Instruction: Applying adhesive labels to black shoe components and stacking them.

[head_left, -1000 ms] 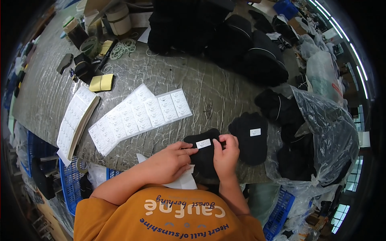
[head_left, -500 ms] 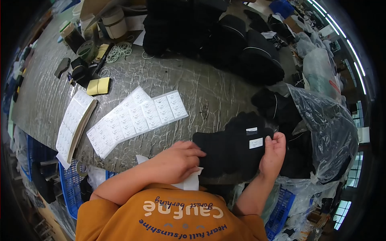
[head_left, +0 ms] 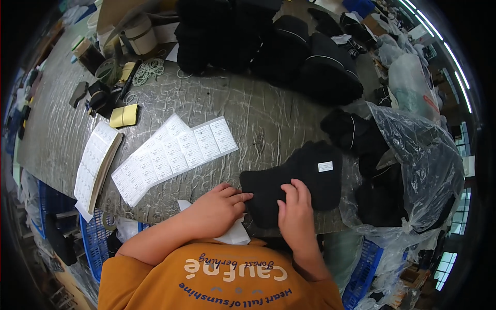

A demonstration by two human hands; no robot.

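A flat black fabric piece (head_left: 268, 181) with a scalloped edge lies at the table's front. A small white label (head_left: 325, 166) sits on its right part. My right hand (head_left: 296, 212) rests over the lower middle of the piece, thumb and fingers apart, gripping nothing visible. At the left edge of the piece is my left hand (head_left: 222, 206), its fingers curled and the index fingertip touching the fabric. A white paper strip (head_left: 235, 235) sticks out from under that hand, apparently held in the curled fingers; the grip itself is hidden.
White label sheets (head_left: 175, 155) overlap left of centre, beside a thick label stack (head_left: 95, 165). Banded black bundles (head_left: 330, 70) line the back. Clear plastic (head_left: 413, 155) covers black pieces at right. Yellow paper (head_left: 124, 115), rubber bands (head_left: 148, 71) and jars (head_left: 89, 54) stand at far left.
My right hand has moved left from the piece's right edge onto its middle. One white label shows now where two showed before. The black piece and my left hand have shifted slightly left.
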